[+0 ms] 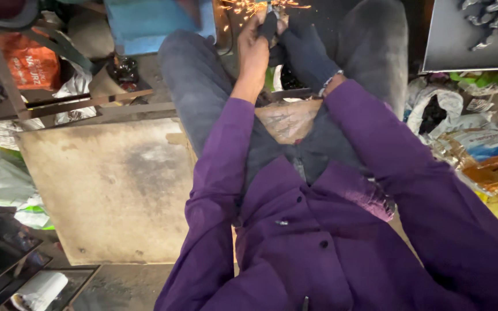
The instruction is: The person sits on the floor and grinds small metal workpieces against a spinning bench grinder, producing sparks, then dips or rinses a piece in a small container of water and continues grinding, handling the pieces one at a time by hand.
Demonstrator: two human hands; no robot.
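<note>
Up top, both hands, left [253,49] and gloved right [306,55], together, clamped on sparking tool [269,24].

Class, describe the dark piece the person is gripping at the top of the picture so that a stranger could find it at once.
Start at the purple sleeves and follow both forearms up between the grey-trousered knees. There the bare left hand and the dark-gloved right hand meet around a small dark piece. It alone sits right under the spray of orange sparks.

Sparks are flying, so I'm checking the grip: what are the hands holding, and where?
Both the left hand and gloved right hand grip a small dark piece by its near end.
</note>
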